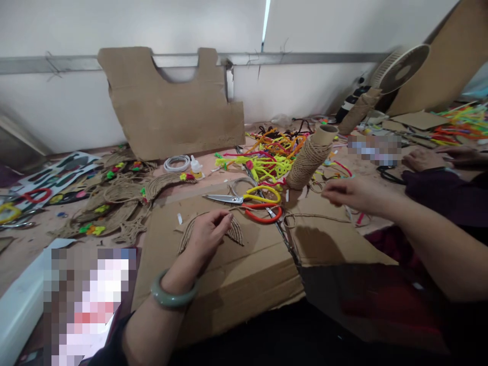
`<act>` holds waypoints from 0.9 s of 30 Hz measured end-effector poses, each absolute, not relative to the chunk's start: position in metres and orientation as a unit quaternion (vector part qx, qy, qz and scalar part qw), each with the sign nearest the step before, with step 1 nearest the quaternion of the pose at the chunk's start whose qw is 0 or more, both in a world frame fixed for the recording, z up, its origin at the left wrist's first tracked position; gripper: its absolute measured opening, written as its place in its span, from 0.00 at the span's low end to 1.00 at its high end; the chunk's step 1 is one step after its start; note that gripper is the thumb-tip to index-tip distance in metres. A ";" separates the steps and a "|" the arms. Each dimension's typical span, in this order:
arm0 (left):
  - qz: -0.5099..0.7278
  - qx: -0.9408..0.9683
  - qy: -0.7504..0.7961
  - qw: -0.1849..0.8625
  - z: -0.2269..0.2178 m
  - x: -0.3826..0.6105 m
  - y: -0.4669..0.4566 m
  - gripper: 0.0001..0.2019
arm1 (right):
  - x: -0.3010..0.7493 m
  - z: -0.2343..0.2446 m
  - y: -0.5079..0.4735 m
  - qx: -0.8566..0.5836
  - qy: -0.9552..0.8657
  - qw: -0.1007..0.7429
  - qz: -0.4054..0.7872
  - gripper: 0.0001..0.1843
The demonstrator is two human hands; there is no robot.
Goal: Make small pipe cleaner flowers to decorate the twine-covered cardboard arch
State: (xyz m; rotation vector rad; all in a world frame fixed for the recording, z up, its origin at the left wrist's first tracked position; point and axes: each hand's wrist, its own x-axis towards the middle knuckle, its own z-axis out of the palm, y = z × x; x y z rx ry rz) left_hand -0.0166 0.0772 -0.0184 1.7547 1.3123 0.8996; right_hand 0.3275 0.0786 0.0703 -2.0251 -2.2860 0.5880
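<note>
My left hand (209,236), with a green bangle on its wrist, rests closed over an arch of coiled twine (237,233). The thumb and fingers are together on it and hide its middle. A strand of twine (320,216) trails from near that hand, past the scissors, to the right across the cardboard. My right hand (353,195) is raised above the cardboard's right side, its fingertips pinched. What they hold, if anything, I cannot make out. Scissors (263,212) with one yellow and one red handle lie beyond my left hand. Behind them a spool of twine (310,157) stands tilted.
Finished twine shapes (114,203) lie at left, beside a small glue bottle (195,165). Colourful cords (267,162) are heaped behind the scissors. A cardboard sheet (183,112) leans on the wall. At right are another person's hands (423,158) and a fan (404,66).
</note>
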 end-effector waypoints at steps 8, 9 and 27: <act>0.346 0.692 0.523 0.357 -0.018 -0.017 0.077 0.15 | 0.347 0.043 0.136 -0.589 -0.636 0.412 0.281 0.36; 0.348 0.692 0.524 0.355 -0.018 -0.017 0.077 0.14 | 0.341 0.040 0.141 -0.580 -0.629 0.435 0.280 0.38; 0.350 0.672 0.511 0.406 -0.015 -0.014 0.074 0.15 | 0.305 0.080 0.121 -0.499 -0.549 0.599 0.300 0.21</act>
